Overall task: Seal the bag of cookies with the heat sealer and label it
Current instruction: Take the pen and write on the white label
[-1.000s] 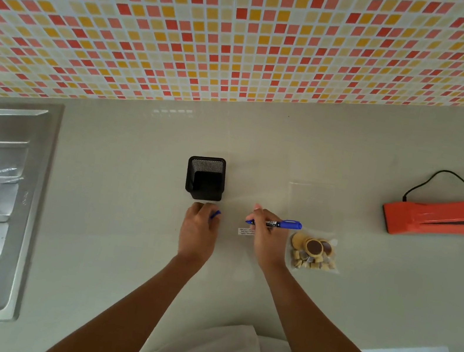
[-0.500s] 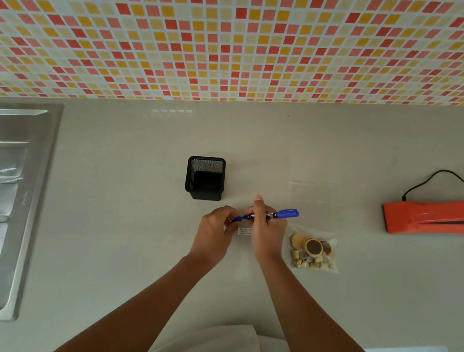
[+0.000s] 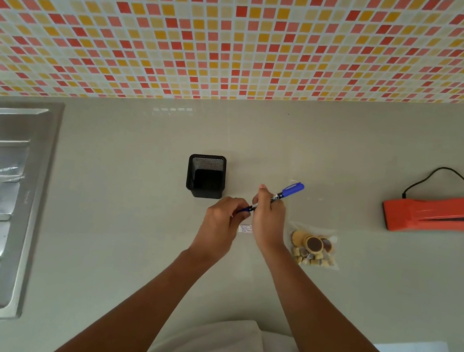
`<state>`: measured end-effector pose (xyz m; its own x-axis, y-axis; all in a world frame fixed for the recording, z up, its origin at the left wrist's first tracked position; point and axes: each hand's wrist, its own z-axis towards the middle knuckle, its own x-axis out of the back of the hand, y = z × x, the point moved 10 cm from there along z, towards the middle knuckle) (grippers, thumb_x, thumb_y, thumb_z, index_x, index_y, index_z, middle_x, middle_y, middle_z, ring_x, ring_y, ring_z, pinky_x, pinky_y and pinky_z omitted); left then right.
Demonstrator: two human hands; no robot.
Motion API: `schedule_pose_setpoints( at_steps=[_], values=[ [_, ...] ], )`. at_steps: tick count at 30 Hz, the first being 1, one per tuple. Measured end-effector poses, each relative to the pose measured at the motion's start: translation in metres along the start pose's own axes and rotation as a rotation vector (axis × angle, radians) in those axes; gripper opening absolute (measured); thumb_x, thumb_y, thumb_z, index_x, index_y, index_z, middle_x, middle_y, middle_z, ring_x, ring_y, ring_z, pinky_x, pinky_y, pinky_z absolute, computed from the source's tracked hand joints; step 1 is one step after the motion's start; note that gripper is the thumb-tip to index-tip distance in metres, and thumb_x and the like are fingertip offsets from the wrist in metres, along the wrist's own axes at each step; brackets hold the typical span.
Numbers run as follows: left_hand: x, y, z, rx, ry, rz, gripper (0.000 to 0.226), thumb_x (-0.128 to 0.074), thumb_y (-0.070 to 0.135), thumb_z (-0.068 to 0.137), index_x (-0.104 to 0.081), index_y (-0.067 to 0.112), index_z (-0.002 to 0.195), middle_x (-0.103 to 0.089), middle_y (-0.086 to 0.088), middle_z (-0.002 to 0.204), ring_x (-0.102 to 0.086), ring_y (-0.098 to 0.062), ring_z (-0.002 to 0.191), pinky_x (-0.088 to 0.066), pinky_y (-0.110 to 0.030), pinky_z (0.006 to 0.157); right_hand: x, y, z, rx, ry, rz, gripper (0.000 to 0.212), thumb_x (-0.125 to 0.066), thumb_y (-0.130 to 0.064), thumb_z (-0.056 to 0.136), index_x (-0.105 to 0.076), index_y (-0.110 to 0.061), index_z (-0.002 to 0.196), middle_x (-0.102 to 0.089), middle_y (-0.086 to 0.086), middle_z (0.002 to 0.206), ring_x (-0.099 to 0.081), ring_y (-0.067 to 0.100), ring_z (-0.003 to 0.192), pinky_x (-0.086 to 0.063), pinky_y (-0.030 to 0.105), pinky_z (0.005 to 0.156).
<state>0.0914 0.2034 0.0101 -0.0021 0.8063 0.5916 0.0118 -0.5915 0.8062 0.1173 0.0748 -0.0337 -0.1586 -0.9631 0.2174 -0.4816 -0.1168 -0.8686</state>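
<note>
At frame centre, the right hand (image 3: 268,222) grips a blue marker pen (image 3: 281,194) while the left hand (image 3: 222,220) pinches its lower end. The clear plastic bag of cookies (image 3: 313,248) lies just right on the grey worktop (image 3: 124,219), the orange heat sealer (image 3: 440,215) at far right.

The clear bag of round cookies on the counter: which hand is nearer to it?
Right. The right hand, holding a blue marker, sits just left of the clear bag of cookies; the left hand lies farther left, beyond it.
</note>
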Motion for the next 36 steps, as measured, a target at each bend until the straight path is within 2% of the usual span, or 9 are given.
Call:
schedule_pose_setpoints(
  at_steps=[3,9,13,16,21,27,30,34,36],
  values=[
    [0.014,0.01,-0.003,-0.083,0.04,0.034,0.007,-0.062,0.001,0.091,-0.068,0.004,0.094,-0.064,-0.009,0.081,-0.055,-0.017,0.07,-0.043,-0.019,0.065,-0.006,-0.011,-0.007,0.028,-0.045,-0.036,0.041,-0.045,-0.016,0.096,-0.035,-0.015,0.056,-0.034,-0.008,0.044,-0.033,0.007,0.042,-0.03,0.03,0.048],
    [0.047,0.017,-0.014,-0.073,0.167,-0.026,0.01,-0.063,-0.001,0.09,-0.069,0.005,0.096,-0.067,-0.006,0.083,-0.057,-0.013,0.073,-0.049,-0.023,0.067,-0.035,-0.04,-0.017,0.077,-0.174,-0.048,0.036,-0.044,-0.009,0.091,-0.03,-0.014,0.058,-0.027,-0.006,0.046,-0.025,0.011,0.046,-0.024,0.031,0.048],
    [0.087,0.027,-0.004,-0.054,0.245,-0.077,0.008,-0.064,0.003,0.091,-0.067,0.009,0.094,-0.067,0.0,0.085,-0.06,-0.013,0.074,-0.049,-0.022,0.066,-0.05,-0.082,-0.021,0.172,-0.294,-0.029,0.045,-0.051,-0.025,0.099,-0.033,-0.02,0.057,-0.032,-0.013,0.043,-0.029,0.005,0.045,-0.027,0.025,0.049],
    [0.125,0.035,0.011,-0.031,0.28,-0.09,0.008,-0.065,0.005,0.089,-0.069,0.009,0.096,-0.066,0.001,0.087,-0.06,-0.004,0.078,-0.045,-0.01,0.066,-0.052,-0.097,-0.019,0.124,-0.328,0.117,0.031,-0.054,-0.046,0.097,-0.048,-0.024,0.076,-0.046,-0.011,0.053,-0.04,0.001,0.043,-0.032,0.017,0.044],
    [0.187,0.045,0.016,-0.102,0.341,0.009,0.013,-0.067,0.001,0.084,-0.072,0.007,0.094,-0.068,0.004,0.086,-0.06,-0.002,0.077,-0.045,-0.006,0.064,-0.045,-0.096,-0.01,0.121,-0.245,0.16,0.034,-0.066,-0.041,0.092,-0.054,-0.023,0.118,-0.062,-0.001,0.07,-0.049,0.003,0.048,-0.036,0.019,0.042],
    [0.185,0.042,0.025,-0.131,0.301,0.115,0.009,-0.07,-0.001,0.08,-0.072,0.004,0.087,-0.069,-0.004,0.08,-0.058,-0.015,0.064,-0.047,-0.016,0.06,-0.061,-0.081,-0.006,0.336,-0.264,-0.334,0.006,-0.066,-0.021,0.09,-0.07,-0.018,0.092,-0.07,0.006,0.082,-0.056,0.01,0.066,-0.041,0.011,0.056],
    [0.162,0.03,0.034,-0.094,0.225,0.167,0.007,-0.069,-0.001,0.078,-0.07,0.005,0.082,-0.068,-0.007,0.075,-0.058,-0.019,0.063,-0.048,-0.023,0.058,-0.067,-0.069,-0.008,0.365,-0.275,-0.435,0.01,-0.061,-0.015,0.089,-0.069,-0.021,0.088,-0.068,0.001,0.082,-0.057,0.011,0.069,-0.04,0.01,0.057],
    [0.139,0.002,0.043,0.022,0.175,0.197,0.003,-0.069,0.005,0.079,-0.068,0.006,0.082,-0.067,-0.006,0.076,-0.056,-0.017,0.064,-0.042,-0.013,0.058,-0.067,-0.059,-0.01,0.385,-0.283,-0.46,0.012,-0.062,-0.011,0.09,-0.069,-0.02,0.094,-0.062,-0.003,0.078,-0.05,0.005,0.06,-0.038,0.015,0.056],
    [0.132,-0.008,0.045,0.053,0.163,0.2,0.005,-0.069,0.006,0.081,-0.069,0.006,0.085,-0.068,-0.006,0.079,-0.055,-0.016,0.066,-0.044,-0.016,0.06,-0.064,-0.059,-0.011,0.405,-0.265,-0.434,0.013,-0.062,-0.01,0.09,-0.068,-0.019,0.098,-0.059,-0.005,0.075,-0.051,0.006,0.06,-0.038,0.011,0.055]
  ],
)
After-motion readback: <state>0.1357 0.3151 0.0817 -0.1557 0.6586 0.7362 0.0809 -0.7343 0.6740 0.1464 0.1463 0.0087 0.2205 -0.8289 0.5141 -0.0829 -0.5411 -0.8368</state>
